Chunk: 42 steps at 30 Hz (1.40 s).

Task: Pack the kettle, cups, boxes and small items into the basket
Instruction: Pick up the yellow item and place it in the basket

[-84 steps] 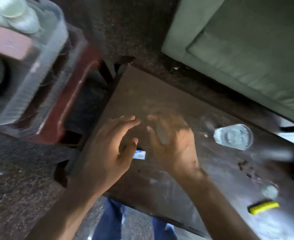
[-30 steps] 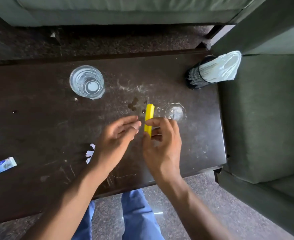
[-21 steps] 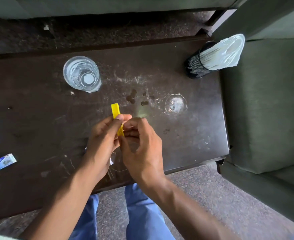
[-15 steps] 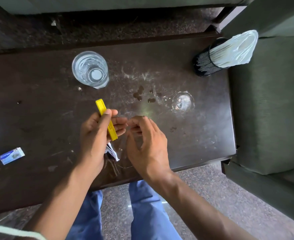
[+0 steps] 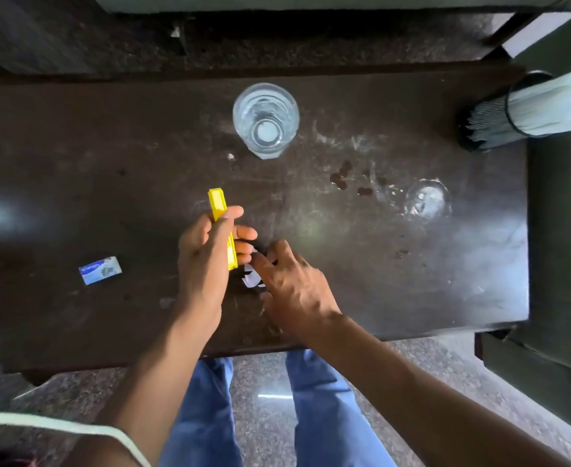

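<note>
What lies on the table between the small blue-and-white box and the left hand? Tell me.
Nothing: in the head view, only bare dark tabletop separates the small blue-and-white box from the left hand, which grips a yellow bar.

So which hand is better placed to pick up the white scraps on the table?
The right hand: its fingers already reach down onto the white scraps, while the left hand holds the yellow item.

Mostly hidden under the right hand (image 5: 291, 284): white paper scraps (image 5: 251, 280) near the tabletop's front edge, count untellable. Partly covered by the left hand (image 5: 206, 261): the yellow bar (image 5: 217, 203). Cut off by the right picture edge: a mesh holder (image 5: 493, 124) at the far right corner.
</note>
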Each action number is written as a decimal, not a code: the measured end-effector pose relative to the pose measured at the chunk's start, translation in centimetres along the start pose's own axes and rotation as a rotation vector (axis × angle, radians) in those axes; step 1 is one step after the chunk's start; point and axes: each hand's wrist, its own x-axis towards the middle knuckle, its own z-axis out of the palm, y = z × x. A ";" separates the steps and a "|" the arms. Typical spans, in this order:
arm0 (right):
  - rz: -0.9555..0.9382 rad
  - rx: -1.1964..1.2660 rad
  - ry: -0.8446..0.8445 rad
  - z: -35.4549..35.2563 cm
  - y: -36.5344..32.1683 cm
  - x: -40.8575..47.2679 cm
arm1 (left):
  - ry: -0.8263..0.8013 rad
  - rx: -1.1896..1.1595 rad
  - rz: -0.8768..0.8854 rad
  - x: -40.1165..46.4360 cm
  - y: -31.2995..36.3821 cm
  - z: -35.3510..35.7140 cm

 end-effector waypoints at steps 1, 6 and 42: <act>0.004 -0.004 0.006 0.2 -0.3 0.2 | 0.000 -0.017 -0.011 0.0 0.0 -0.3; 0.058 0.073 0.050 -0.6 -1.0 1.5 | -0.006 -0.068 -0.026 0.1 0.0 -2.5; -0.384 0.603 -0.044 -5.8 -44.4 21.8 | 0.522 -0.364 0.369 4.5 9.3 -39.1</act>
